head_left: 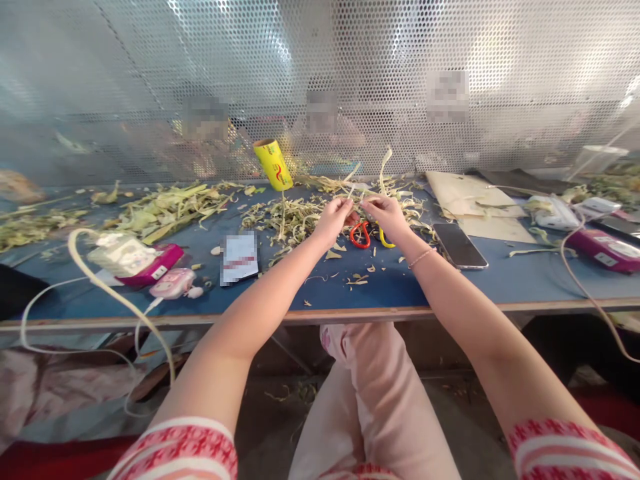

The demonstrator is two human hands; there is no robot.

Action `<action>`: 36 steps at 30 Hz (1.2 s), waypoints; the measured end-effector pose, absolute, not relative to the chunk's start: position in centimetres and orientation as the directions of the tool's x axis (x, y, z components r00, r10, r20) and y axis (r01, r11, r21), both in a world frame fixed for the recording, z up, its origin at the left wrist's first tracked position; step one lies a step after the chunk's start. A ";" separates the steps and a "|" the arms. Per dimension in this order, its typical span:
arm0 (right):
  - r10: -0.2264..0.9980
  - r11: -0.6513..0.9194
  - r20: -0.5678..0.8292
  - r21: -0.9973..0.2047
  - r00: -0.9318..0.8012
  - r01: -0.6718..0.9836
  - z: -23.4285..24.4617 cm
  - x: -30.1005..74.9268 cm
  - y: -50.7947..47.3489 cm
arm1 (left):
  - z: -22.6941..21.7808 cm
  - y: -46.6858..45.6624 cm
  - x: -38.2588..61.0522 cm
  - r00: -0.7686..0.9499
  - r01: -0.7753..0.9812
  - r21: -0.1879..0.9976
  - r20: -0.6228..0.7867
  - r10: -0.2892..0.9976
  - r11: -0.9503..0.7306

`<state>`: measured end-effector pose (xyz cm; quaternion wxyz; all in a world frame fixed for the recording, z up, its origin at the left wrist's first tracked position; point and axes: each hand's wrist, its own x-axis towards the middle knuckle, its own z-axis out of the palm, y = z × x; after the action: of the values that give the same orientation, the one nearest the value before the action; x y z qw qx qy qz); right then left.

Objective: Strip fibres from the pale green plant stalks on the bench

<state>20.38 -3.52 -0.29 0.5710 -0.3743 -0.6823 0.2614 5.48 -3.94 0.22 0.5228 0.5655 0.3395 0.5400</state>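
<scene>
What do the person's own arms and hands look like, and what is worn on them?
Both arms are bare from the short sleeves down. The left sleeve and the right sleeve have red and white stripes with a small red pattern. The left hand and the right hand wear no gloves. A thin pinkish bracelet circles the right wrist. No watch shows.

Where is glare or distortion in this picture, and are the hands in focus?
Head view: bright glare washes out the perforated screen near the top; the table edge bows from wide-angle distortion; the left hand and right hand, pinching a pale strip, look sharp.
</scene>
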 end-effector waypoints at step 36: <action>0.843 0.538 0.524 -0.828 -0.125 0.159 -0.2 17.7 -4.7 | 0.4 -5.1 6.2 0.072 -0.166 0.952 0.271 0.960 -0.257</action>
<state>17.74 -4.70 -0.22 0.5507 -0.3667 -0.6825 0.3106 6.24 -5.08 0.36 0.4890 0.5449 0.3640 0.5757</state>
